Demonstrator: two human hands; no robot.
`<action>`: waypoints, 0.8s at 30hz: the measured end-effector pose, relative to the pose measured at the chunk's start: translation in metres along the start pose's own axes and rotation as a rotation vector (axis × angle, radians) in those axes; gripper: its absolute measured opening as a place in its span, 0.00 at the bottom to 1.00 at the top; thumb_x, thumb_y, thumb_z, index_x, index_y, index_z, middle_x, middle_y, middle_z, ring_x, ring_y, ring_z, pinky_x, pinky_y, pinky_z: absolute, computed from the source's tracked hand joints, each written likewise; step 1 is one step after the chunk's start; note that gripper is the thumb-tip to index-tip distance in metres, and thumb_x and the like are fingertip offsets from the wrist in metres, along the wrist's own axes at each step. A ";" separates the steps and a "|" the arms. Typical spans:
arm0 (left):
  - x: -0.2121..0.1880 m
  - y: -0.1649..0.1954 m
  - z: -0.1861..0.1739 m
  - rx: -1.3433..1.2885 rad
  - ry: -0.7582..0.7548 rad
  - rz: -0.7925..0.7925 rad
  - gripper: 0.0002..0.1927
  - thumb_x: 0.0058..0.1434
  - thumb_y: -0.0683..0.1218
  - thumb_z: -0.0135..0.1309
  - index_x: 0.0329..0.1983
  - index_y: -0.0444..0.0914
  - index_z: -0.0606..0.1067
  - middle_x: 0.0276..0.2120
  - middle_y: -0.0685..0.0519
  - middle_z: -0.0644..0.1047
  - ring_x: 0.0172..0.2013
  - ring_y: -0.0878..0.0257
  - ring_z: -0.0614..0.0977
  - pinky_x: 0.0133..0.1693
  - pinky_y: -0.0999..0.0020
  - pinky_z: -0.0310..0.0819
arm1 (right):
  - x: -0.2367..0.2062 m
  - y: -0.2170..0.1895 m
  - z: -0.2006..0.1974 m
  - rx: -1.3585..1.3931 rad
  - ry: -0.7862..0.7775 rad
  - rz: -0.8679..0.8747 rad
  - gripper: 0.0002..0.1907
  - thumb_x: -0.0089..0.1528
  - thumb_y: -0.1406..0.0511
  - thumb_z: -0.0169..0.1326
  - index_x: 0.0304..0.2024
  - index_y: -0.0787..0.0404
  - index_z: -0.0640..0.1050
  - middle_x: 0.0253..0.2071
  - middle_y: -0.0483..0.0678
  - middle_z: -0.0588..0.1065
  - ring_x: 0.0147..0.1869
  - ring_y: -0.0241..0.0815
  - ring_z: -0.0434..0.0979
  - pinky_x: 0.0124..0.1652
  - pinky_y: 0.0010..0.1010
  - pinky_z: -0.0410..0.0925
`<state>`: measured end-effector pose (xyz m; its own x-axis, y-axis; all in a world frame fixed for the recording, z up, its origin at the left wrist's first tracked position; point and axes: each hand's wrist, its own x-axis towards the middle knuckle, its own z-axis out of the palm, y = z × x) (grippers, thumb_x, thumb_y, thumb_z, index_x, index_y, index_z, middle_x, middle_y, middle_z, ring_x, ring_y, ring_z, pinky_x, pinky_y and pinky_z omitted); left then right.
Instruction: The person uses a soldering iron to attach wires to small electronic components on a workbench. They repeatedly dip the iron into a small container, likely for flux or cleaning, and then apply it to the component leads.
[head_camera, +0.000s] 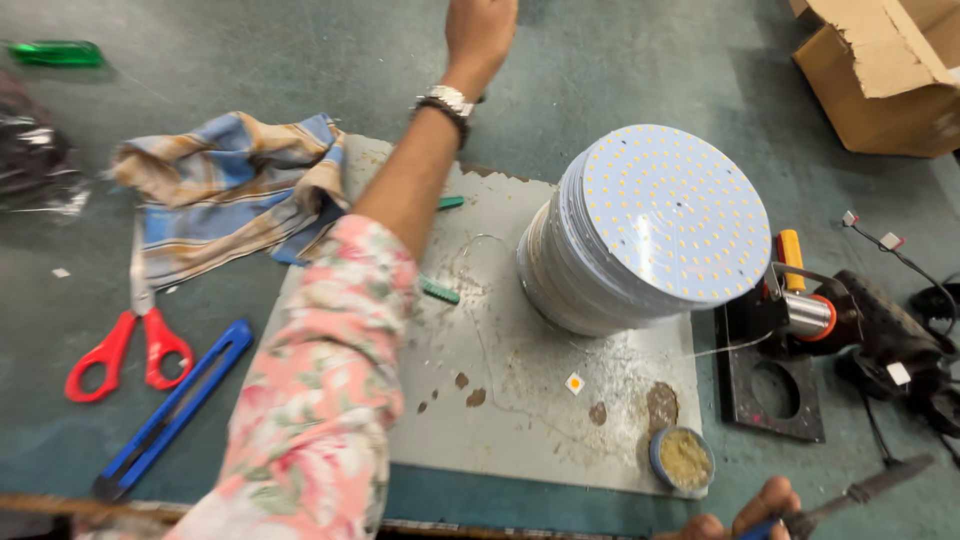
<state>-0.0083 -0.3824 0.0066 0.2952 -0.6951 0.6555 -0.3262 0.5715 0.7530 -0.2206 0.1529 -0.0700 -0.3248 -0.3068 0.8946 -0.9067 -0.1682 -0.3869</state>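
Dark and slim, the tool (868, 487) sat pinched at its near end between the fingertips of my right hand (742, 514), at the 5 o'clock corner of the view. Only those fingertips showed, curled tight round it with something blue at the grip. My left hand (480, 28) was stretched out to 12 o'clock, its fingers cut by the frame edge, so I could not tell whether they were spread or closed.

The tool's long axis ran from 8 o'clock to 2 o'clock, low over the bench. Its thicker end pointed to 2 o'clock, towards the cables (935, 390). I could not tell which end was the working one.

Risks, as I judged them:
- With my gaze and left arm drawn away to 12 o'clock, the tool was unwatched, and its far end could drift into the cables.
- If it was hot, a touch there might scorch the insulation.
- My left forearm lay just beside the disc stack (650, 230), which leaned to 3 o'clock. A brush from the sleeve (320, 400) on drawing back could slide the top discs off.
- The tin (683, 458) stood near my right hand on the plate (520, 420) and could be knocked.

Scissors (130, 340), cutter (170, 410) and cloth (230, 190) lay well apart at 9 o'clock.
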 end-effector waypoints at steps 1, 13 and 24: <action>0.001 0.009 -0.022 -0.161 -0.141 -0.024 0.18 0.65 0.47 0.49 0.20 0.35 0.74 0.17 0.52 0.77 0.20 0.65 0.79 0.26 0.66 0.70 | -0.002 -0.001 -0.005 0.014 0.001 0.003 0.23 0.77 0.64 0.45 0.67 0.70 0.54 0.69 0.72 0.61 0.78 0.63 0.64 0.76 0.48 0.57; -0.189 0.199 -0.280 -0.036 -0.440 -0.018 0.09 0.74 0.45 0.52 0.48 0.33 0.72 0.29 0.53 0.83 0.30 0.72 0.85 0.26 0.76 0.70 | -0.016 0.011 -0.014 0.419 -0.082 0.107 0.25 0.75 0.66 0.48 0.69 0.68 0.53 0.74 0.70 0.57 0.82 0.61 0.58 0.80 0.48 0.50; -0.368 0.258 -0.296 0.068 -0.584 -0.122 0.08 0.59 0.43 0.63 0.40 0.35 0.83 0.28 0.50 0.82 0.21 0.69 0.76 0.25 0.72 0.69 | -0.009 0.022 -0.045 0.339 -0.390 0.259 0.49 0.55 0.68 0.74 0.67 0.58 0.54 0.81 0.66 0.49 0.84 0.59 0.52 0.79 0.43 0.47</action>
<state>0.0648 0.1501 -0.0228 -0.2021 -0.8897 0.4095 -0.3835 0.4566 0.8028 -0.2499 0.1938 -0.0766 -0.3435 -0.6897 0.6375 -0.6528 -0.3126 -0.6900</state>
